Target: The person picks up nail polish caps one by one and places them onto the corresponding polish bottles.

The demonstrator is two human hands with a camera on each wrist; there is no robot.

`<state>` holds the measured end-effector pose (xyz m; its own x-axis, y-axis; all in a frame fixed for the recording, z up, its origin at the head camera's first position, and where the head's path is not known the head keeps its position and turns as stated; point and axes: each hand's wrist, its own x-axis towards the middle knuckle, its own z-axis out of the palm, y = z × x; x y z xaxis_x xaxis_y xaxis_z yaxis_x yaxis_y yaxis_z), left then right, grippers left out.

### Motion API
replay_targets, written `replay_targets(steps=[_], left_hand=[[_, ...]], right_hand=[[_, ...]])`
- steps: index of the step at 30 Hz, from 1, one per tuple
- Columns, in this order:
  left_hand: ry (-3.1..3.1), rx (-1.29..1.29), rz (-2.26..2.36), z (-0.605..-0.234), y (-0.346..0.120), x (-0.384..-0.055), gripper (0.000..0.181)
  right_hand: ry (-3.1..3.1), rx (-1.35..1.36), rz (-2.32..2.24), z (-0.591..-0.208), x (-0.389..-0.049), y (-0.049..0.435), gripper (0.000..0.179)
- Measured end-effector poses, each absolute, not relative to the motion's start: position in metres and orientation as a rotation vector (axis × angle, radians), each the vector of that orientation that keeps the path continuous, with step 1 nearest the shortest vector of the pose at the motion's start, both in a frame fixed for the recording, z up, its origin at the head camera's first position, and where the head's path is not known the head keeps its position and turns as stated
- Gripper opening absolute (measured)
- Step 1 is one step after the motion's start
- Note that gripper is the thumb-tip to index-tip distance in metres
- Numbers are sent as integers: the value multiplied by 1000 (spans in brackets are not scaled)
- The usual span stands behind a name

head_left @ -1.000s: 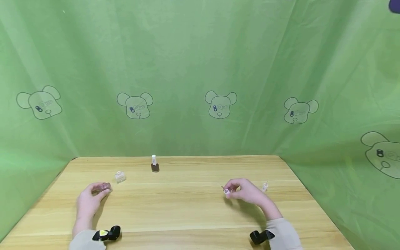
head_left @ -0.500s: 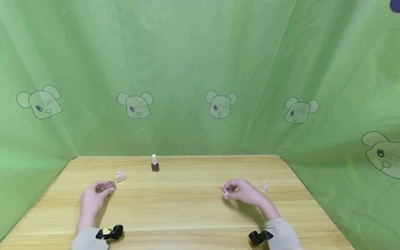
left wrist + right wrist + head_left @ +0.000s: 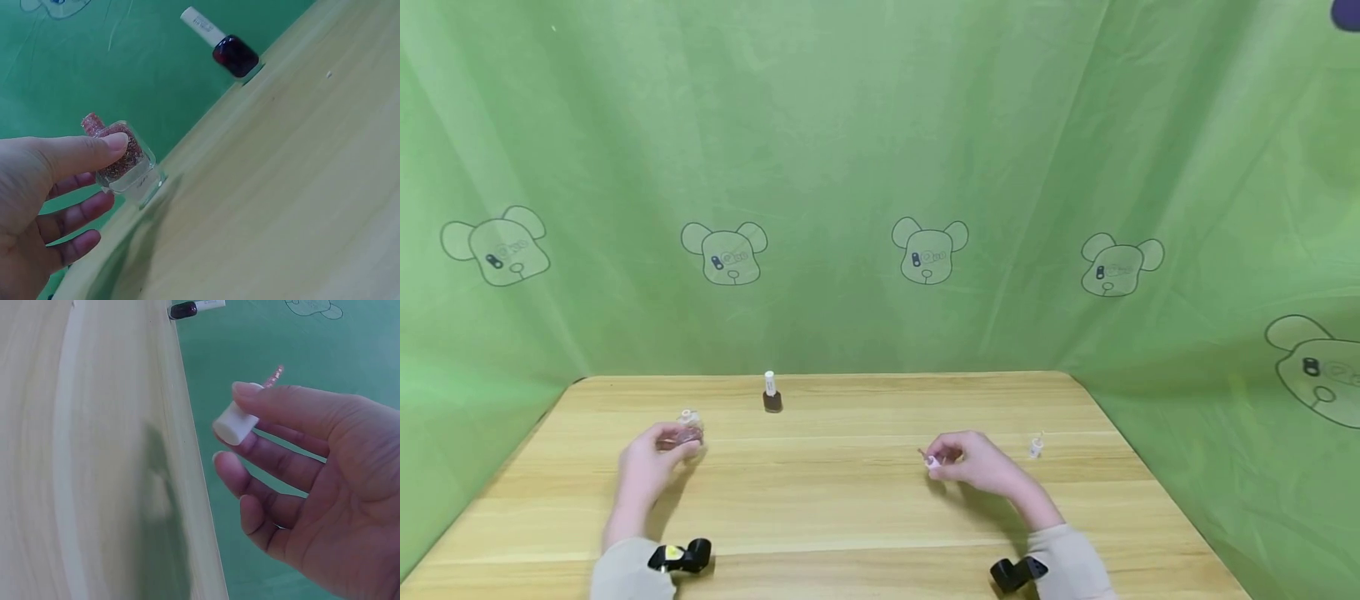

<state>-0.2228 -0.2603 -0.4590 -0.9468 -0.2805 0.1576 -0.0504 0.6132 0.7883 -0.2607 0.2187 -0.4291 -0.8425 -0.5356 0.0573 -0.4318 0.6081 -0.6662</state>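
Uncapped glitter bottle (image 3: 128, 161)
Left fingers (image 3: 87, 154) pinch it near a clear bottle (image 3: 692, 418); bumping could spill it. Right fingers (image 3: 281, 459) pinch the brush cap (image 3: 235, 422), which might drip.

A smooth green fabric curtain (image 3: 820, 117) with soft vertical folds fills the upper part of the head view and both sides. Dark-outlined bear-head prints (image 3: 927, 257) run across its middle, the rightmost cut by the frame edge; a rounded purple patch (image 3: 1347, 14) sits at upper right. Below spreads a pale wood-grain tabletop (image 3: 820, 517) with rounded far corners, evenly lit.
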Motion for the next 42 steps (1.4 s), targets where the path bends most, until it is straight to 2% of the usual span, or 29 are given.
replay_targets(steps=[12, 24, 37, 42], left_hand=[[-2571, 182, -1278, -444, -233, -232, 39], [-2577, 17, -1285, -434, -199, -242, 33], [-2592, -117, -1281, -439, -160, -251, 26], [-2617, -171, -1293, -443, -144, -252, 26]], right_hand=[[2739, -668, -1172, -426, -256, 205, 21], [2901, -676, -1301, -431, -257, 196, 17], [2971, -687, -1372, -430, -257, 195, 19], [2976, -661, -1370, -429, -257, 195, 25]])
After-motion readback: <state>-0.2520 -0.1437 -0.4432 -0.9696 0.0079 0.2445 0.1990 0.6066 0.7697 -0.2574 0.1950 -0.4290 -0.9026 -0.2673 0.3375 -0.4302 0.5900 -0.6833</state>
